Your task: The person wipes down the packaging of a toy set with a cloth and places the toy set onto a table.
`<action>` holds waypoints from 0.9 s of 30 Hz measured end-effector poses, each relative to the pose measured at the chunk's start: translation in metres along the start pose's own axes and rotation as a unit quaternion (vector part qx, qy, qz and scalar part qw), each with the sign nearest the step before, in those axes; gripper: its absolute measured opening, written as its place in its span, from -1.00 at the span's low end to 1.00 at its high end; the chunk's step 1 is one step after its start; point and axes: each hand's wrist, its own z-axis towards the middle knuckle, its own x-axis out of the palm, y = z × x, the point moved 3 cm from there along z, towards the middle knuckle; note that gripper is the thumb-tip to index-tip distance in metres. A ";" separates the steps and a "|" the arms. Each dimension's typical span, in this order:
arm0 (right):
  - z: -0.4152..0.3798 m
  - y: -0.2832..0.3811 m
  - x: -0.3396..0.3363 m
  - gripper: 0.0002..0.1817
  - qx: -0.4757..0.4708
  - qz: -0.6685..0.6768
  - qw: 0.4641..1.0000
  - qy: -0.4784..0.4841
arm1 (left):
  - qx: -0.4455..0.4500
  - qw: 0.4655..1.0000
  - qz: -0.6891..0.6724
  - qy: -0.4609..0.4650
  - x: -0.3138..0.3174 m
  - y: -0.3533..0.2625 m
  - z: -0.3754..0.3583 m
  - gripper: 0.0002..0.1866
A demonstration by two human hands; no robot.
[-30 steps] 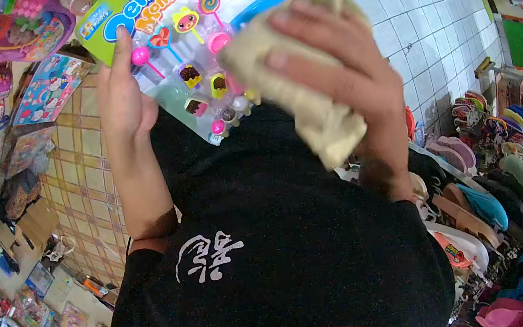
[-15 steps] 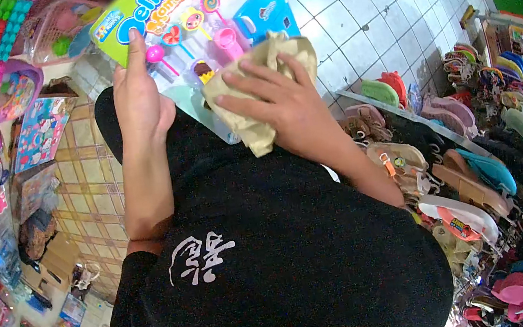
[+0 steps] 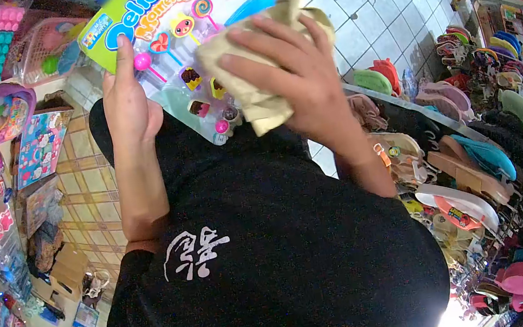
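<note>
A toy pack (image 3: 169,31) with a green and blue printed card and a clear plastic front stands tilted over my lap. Toy lollipops and small sweets show through its plastic. My left hand (image 3: 131,105) grips the pack's left edge, thumb on the front, its other fingers mostly hidden behind. Under my right hand (image 3: 294,66) a crumpled beige cloth (image 3: 255,103) lies against the right part of the pack. That hand's fingers are slightly spread and bent over the cloth, pressing it to the plastic.
Sandals and slippers (image 3: 459,159) fill racks on the right. Packaged toys (image 3: 33,148) hang or stand on the left, with an opened cardboard box (image 3: 69,266) below them. Tiled floor (image 3: 379,1) shows beyond the pack.
My right hand and the cloth have moved up and to the right across the pack, uncovering small toy sweets near its lower end. The pack has shifted slightly left in my left hand.
</note>
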 end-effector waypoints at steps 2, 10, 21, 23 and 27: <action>0.007 0.008 0.014 -0.58 -0.023 -0.007 1.000 -0.013 | 0.009 1.000 0.003 0.018 -0.002 0.003 0.002 -0.55; -0.014 0.021 0.040 -0.47 0.006 0.008 0.993 0.115 | 0.008 1.000 -0.007 -0.004 -0.017 0.004 0.006 -0.57; -0.021 -0.009 0.021 -0.51 0.006 0.085 0.996 0.007 | -0.007 1.000 0.014 -0.004 -0.014 0.003 0.017 -0.61; -0.014 -0.017 0.023 -0.53 0.029 0.082 0.996 -0.018 | -0.030 0.999 0.022 -0.011 -0.007 0.004 0.019 -0.62; -0.004 -0.038 0.029 -0.51 0.038 0.047 0.998 -0.036 | -0.018 0.996 0.074 -0.038 0.001 0.006 0.024 -0.56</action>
